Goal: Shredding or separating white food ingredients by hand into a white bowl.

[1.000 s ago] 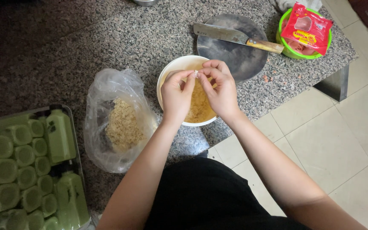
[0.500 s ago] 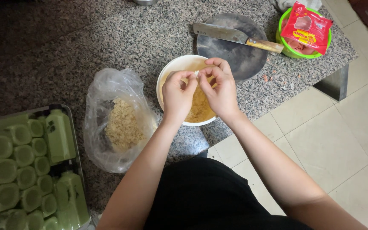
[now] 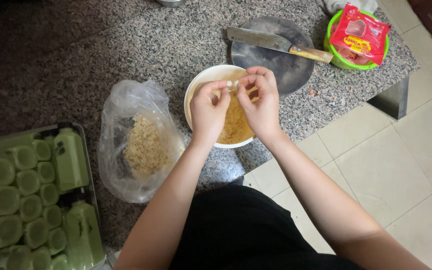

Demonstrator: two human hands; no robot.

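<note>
Left hand [image 3: 208, 111] and right hand [image 3: 262, 102] meet over the white bowl [image 3: 201, 85], fingertips pinched shut on a small pale piece [image 3: 233, 85], too small to identify, long axis unclear. It sits above the bowl's far rim. Risk: bits dropping outside the bowl onto the counter [image 3: 126, 50] if the pinch slips. Knife [image 3: 276, 44] beyond the bowl lies crosswise, handle right. Plastic bag [image 3: 136, 140] left of the bowl.

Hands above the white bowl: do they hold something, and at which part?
Both the left hand and the right hand pinch one small whitish piece between their fingertips, at its opposite ends, above the round white bowl. What the piece is cannot be told.
</note>
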